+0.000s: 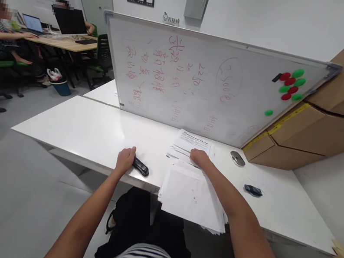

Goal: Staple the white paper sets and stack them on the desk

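My left hand [125,159] is closed round one end of a black stapler [141,167], near the front edge of the white desk. The stapler's other end points right, toward the papers. My right hand [199,158] has its fingers closed at the lower edge of some printed sheets [191,143], which lie by the foot of the whiteboard; the fingertips are partly hidden. Nearer to me, a thick stack of mostly blank white paper [194,194] lies under my right forearm. Its front part juts out over the desk edge.
A whiteboard [199,85] with red writing and round magnets leans along the desk's back. To the right are a computer mouse [237,158], a small dark packet [253,190] and stacked cardboard boxes [330,129]. Two people sit at another desk [64,42] at far left.
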Available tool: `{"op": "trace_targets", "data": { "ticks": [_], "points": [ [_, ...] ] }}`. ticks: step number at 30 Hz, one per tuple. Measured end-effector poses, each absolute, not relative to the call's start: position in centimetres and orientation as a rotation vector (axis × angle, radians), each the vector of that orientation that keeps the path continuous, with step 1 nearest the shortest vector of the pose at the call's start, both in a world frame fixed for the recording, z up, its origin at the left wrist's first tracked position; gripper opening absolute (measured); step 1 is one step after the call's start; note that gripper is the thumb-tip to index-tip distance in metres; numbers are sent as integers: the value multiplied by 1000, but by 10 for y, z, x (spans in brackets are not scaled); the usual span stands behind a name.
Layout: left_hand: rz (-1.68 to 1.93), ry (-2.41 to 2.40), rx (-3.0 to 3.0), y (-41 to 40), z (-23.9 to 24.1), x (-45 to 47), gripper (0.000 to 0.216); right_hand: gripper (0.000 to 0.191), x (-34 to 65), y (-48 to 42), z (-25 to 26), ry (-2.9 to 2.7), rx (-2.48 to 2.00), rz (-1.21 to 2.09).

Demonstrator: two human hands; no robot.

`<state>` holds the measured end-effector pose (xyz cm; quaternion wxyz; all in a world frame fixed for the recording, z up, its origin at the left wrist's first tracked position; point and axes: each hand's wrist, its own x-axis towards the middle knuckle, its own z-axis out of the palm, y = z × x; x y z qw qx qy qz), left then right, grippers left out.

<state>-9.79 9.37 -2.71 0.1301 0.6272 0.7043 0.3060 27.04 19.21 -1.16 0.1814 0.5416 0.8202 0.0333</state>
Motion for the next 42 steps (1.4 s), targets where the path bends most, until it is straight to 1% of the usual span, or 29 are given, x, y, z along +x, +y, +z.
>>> {"op": "trace_targets", "data": {
  "ticks": [4, 8, 11, 16, 20, 27, 31, 35, 42],
  "points": [
    [882, 2050, 1830, 93, -26, -98, 61, 34, 272, 190, -6, 2315, 1550, 103],
    [887, 2047, 1807, 93, -26, -98, 61, 24, 276, 190, 4, 2352, 1551, 83],
    [904, 2039, 1794, 92, -26, -98, 61, 23, 277, 189, 7, 2361, 1559, 75],
    [899, 2038, 1803, 91, -26, -97, 62, 33, 270, 186, -1, 2324, 1579, 84],
    [906, 2033, 1770, 91, -25, -97, 65, 35, 267, 186, -3, 2319, 1563, 82],
    [957, 1988, 1749, 91, -24, -98, 68, 20, 269, 188, 8, 2350, 1529, 38],
    [960, 1992, 1748, 92, -24, -98, 67, 23, 268, 188, 9, 2333, 1551, 32],
    [946, 2002, 1747, 92, -24, -98, 67, 31, 267, 190, 6, 2301, 1564, 40],
    [934, 2010, 1745, 91, -24, -97, 68, 30, 267, 187, 2, 2304, 1582, 44]
  ]
}}
